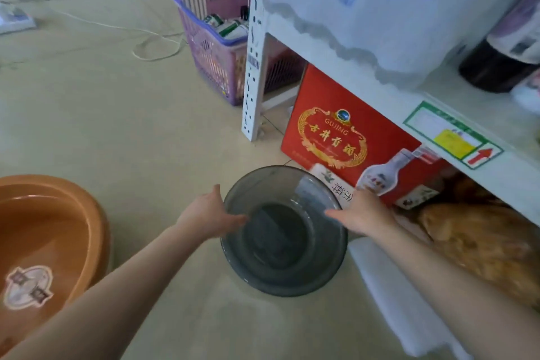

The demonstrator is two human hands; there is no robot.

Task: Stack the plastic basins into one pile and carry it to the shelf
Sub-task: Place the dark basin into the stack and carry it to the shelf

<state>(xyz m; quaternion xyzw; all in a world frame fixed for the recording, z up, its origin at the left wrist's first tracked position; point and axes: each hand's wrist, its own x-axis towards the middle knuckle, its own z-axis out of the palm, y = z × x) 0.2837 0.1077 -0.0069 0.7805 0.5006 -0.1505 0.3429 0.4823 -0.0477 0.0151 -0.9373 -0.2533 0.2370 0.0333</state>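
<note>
A translucent grey basin [287,278] sits low over the floor in front of the shelf. My left hand [209,215] is at its left rim, with fingers over the edge inside and the thumb outside. My right hand [362,213] holds the right rim the same way, fingers reaching into the basin. An orange basin [58,231] with a label on its bottom stands on the floor at the far left, apart from both hands. The white metal shelf [455,114] rises at the right, its lower board just above the grey basin's far side.
A red liquor carton [336,126] stands under the shelf right behind the grey basin. A purple basket [213,47] with bottles sits beside the shelf post [254,67]. A white foam slab [394,295] and an orange-brown bundle [482,240] lie at the right. Cables cross the floor far left.
</note>
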